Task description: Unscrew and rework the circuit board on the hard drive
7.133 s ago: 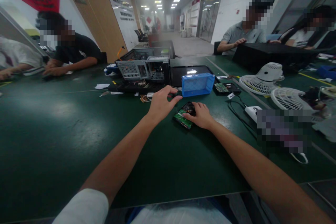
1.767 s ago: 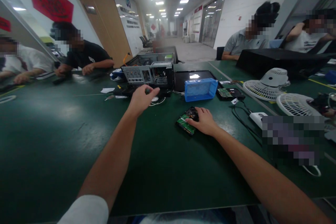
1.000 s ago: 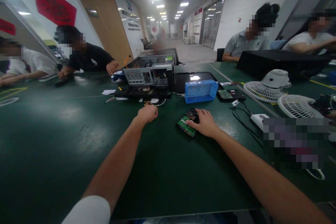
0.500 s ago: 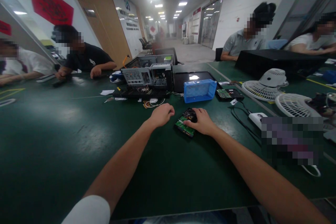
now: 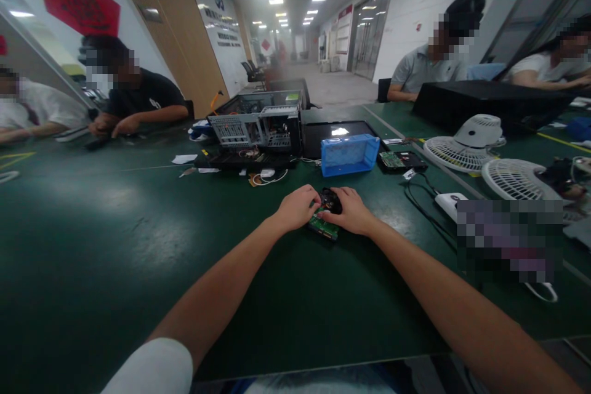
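Note:
A hard drive (image 5: 324, 228) lies on the green table with its green circuit board facing up. My right hand (image 5: 351, 212) is wrapped around its right side, the thumb over the board. My left hand (image 5: 299, 206) is at the drive's left edge, its fingers pinched together near the dark round part. Whether something small sits between those fingertips is hidden. Just beyond the drive stands a blue plastic bin (image 5: 349, 157), tipped on its side. A second hard drive (image 5: 401, 161) rests to the right of the bin.
An opened computer case (image 5: 258, 129) stands at the back left, with a white cable (image 5: 270, 180) before it. Fan parts (image 5: 464, 146), a white power strip (image 5: 450, 202) and a black case (image 5: 489, 108) lie to the right. Several people sit around the table.
My left hand has moved right, from beside the hard drive onto its left edge. My right hand keeps its hold. The view has shifted slightly.

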Motion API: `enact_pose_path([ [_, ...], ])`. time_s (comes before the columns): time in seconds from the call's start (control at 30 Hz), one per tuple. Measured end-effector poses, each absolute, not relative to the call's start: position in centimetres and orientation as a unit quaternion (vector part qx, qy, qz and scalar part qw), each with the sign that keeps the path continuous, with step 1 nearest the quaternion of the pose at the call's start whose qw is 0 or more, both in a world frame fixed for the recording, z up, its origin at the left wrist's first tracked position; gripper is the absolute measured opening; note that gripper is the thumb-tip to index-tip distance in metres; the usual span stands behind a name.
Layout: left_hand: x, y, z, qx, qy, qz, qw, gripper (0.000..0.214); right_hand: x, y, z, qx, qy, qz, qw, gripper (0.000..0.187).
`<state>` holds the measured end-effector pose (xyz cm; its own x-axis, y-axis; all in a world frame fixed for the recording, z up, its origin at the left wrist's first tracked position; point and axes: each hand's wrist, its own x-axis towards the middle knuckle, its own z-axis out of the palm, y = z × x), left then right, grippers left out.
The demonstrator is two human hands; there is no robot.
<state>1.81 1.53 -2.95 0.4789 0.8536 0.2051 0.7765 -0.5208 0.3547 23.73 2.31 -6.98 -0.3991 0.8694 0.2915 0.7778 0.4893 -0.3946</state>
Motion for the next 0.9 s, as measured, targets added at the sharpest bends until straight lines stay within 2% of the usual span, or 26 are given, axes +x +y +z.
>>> enact_pose_path([
  [0.53, 1.3, 1.8, -2.1, 0.871, 0.445, 0.158, 0.132, 0.015, 23.8, 2.1, -6.7, -0.499, -0.829, 0.109, 0.228, 0.089],
  [0.73, 0.4, 2.0, -1.3, 0.869, 0.433, 0.204, 0.123, 0.017, 23.8, 2.2, -6.6, -0.498, -0.829, 0.115, 0.228, 0.091],
  [0.9, -0.9, 2.5, -1.1, 0.857, 0.483, 0.135, 0.114, 0.025, 23.8, 1.9, -6.6, -0.505, -0.822, 0.127, 0.229, 0.097],
])
